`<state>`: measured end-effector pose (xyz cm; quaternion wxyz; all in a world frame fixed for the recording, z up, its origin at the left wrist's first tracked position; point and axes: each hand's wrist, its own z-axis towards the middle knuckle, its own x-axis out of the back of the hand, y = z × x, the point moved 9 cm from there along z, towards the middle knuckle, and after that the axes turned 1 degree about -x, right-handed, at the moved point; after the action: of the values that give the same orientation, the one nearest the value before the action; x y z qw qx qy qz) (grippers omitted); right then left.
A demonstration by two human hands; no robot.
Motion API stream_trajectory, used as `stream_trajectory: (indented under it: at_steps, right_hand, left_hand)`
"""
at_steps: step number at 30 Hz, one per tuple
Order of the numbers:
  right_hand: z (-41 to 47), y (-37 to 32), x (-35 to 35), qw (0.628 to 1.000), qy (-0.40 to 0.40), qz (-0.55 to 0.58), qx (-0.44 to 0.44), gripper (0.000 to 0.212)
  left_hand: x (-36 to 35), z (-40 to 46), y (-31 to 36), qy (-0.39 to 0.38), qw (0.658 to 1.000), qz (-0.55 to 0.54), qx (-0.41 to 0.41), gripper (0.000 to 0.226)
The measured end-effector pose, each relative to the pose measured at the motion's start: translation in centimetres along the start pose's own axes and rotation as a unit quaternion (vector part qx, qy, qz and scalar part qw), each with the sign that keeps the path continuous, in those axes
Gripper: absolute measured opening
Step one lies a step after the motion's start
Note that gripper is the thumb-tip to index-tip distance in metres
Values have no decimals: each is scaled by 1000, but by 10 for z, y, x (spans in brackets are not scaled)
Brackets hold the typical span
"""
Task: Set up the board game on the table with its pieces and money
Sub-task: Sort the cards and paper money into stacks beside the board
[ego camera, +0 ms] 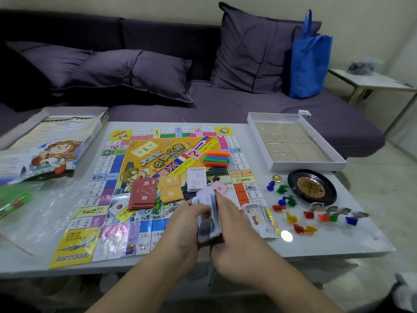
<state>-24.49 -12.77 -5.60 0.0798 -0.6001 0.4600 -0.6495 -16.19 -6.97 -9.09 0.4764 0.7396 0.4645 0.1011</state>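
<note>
The lower part of the stack of play money (208, 222) is being hidden by the two hands, and its printing is being blurred beyond reading. The stack is being grasped in the grip of the left hand (187, 224) from the left, while the grip of the right hand (230, 224) is being closed on its right edge, above the near edge of the board (117, 177). The board is being displayed flat on the table (327, 240), bright yellow at its centre. A red card deck (142, 194) and an orange card deck (171, 188) are being kept on it. A second money pile (259, 219) is lying beside the right hand. Coloured pawns (291, 218) are being left scattered near a roulette wheel (312, 186).
</note>
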Motion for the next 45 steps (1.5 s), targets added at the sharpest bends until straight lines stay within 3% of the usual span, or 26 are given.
stream_trajectory:
  at_steps: [4, 9, 17, 22, 28, 32, 40, 45]
  right_hand:
    - [0, 5, 12, 997, -1, -78, 9, 134]
    - [0, 1, 20, 991, 30, -132, 21, 135]
    - [5, 0, 19, 983, 22, -178, 35, 116]
    - [4, 23, 32, 988, 14, -153, -9, 131]
    - [-3, 72, 43, 973, 8, -212, -94, 108]
    - [-11, 78, 28, 971, -18, -210, -110, 108]
    - [-37, 49, -5, 959, -58, -277, -33, 117]
    - [-45, 28, -13, 963, -41, -266, 27, 91]
  left_hand:
    - [-7, -2, 11, -23, 986, 149, -66, 29]
    - [-19, -6, 3, -68, 965, 241, -81, 20]
    - [-19, 3, -10, -87, 971, 219, -33, 27]
    - [-6, 17, -11, -32, 984, 171, -30, 45]
    - [7, 28, -11, 10, 988, 150, -22, 28]
    - [9, 23, -13, 29, 993, 118, -13, 16]
    - [9, 17, -10, 28, 996, 80, -18, 13]
    - [11, 12, -10, 23, 998, 60, 2, 12]
